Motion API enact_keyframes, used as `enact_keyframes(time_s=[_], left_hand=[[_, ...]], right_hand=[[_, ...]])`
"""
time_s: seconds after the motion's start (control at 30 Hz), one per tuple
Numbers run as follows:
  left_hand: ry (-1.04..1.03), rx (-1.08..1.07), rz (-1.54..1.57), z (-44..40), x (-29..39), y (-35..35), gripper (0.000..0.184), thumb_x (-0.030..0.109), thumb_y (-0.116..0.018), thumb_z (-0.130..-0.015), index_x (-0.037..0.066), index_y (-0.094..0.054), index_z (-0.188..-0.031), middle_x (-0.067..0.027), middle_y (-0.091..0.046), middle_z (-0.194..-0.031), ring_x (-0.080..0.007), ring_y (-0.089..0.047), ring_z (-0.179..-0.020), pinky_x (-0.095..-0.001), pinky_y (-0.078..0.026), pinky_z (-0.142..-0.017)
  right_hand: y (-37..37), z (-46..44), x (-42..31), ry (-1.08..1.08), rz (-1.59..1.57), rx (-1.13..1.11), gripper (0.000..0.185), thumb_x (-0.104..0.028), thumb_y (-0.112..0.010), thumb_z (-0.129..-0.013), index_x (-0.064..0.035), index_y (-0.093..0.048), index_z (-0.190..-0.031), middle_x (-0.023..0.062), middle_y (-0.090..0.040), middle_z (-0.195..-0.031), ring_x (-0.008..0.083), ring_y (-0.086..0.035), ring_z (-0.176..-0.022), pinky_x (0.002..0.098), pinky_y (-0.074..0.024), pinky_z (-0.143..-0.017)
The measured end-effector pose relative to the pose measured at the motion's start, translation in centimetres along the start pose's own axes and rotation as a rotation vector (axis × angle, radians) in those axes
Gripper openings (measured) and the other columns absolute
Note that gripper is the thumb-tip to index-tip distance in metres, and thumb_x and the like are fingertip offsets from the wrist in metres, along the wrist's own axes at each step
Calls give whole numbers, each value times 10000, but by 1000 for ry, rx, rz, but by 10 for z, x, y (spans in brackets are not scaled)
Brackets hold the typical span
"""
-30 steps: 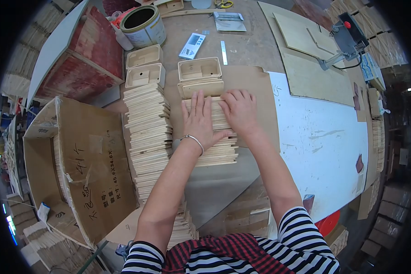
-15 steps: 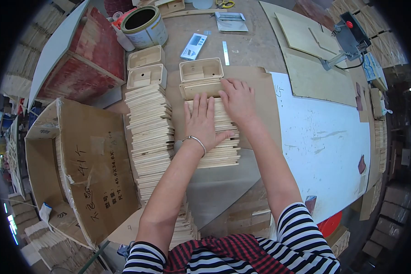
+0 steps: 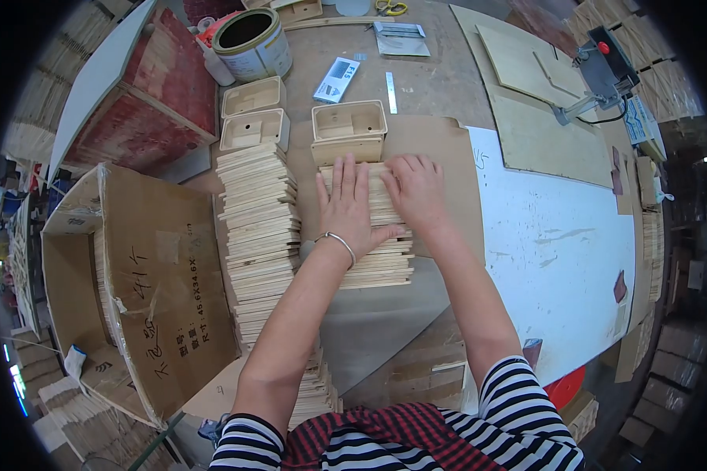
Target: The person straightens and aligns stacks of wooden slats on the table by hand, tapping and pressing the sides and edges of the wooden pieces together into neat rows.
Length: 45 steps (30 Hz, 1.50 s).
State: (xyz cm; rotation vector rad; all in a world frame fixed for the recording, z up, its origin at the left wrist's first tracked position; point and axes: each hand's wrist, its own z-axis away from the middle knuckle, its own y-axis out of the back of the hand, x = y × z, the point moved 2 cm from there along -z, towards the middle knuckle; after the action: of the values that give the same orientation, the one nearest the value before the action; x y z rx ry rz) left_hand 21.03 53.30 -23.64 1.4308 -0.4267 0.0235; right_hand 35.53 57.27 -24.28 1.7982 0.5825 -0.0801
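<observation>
Brown paper [image 3: 459, 177] separates pale, uneven-ended wooden slats [image 3: 385, 271] from the white board [image 3: 558, 228] at right. Left hand [image 3: 346, 216] flat atop slats; right hand [image 3: 415, 190] curled at far end, grip unclear.

The thin rectangular wooden slats [image 3: 381, 271] are pale cream. Black and white stripes band the short fabric sleeve [image 3: 522, 400], and red and black checks cover the cloth garment [image 3: 408, 432]. The large boxy brown cardboard carton [image 3: 169, 275] bears black lettering. The flat white board [image 3: 558, 228] has grey smudges; the curved object [image 3: 564, 388], mostly hidden, looks bright red.
</observation>
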Motion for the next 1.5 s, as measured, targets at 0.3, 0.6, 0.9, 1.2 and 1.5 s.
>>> enact_keyframes(time_s=[0.3,0.6,0.9,1.2,1.5], left_hand=[[10,-32,-26,-2,0,1,1216,781,-602,-675,-5,-183,-1503,-203,-98,-1582,-326,-10,-1481,-555,6,-1162],[2,85,29,1,-4,-6,1222,787,-580,-691,-24,-160,-1504,-219,-63,-1584,-354,15,-1477,-562,4,-1158],[44,-45,-55,-3,-1,-1,1223,802,-549,-704,-29,-143,-1505,-223,-49,-1584,-363,24,-1475,-573,-4,-1154],[34,-12,-24,1,0,5,1180,771,-589,-696,-10,-209,-1495,-226,-71,-1581,-367,-11,-1474,-594,-31,-1146],[-119,153,33,67,13,58,1055,675,-664,-706,65,-296,-1484,-228,-155,-1561,-377,-95,-1463,-612,-100,-1134]], right_hand=[[-18,-40,-3,72,10,164,237,-255,-641,-852,-135,-647,-1056,21,-618,-1121,244,-541,-1056,431,-397,-892],[-13,-33,-10,182,-37,37,185,-225,-617,-867,-136,-644,-1027,39,-620,-1075,259,-550,-1040,432,-418,-879],[-14,-27,-7,63,-339,-70,243,-189,-612,-874,-80,-616,-1091,112,-624,-1012,325,-568,-977,419,-454,-864],[0,25,19,-270,-687,75,428,-219,-557,-949,-40,-496,-1332,172,-545,-1269,311,-511,-1213,375,-397,-1019],[23,149,47,-457,-700,-4,413,-205,-528,-968,-10,-487,-1330,183,-550,-1291,300,-523,-1214,375,-402,-1025]])
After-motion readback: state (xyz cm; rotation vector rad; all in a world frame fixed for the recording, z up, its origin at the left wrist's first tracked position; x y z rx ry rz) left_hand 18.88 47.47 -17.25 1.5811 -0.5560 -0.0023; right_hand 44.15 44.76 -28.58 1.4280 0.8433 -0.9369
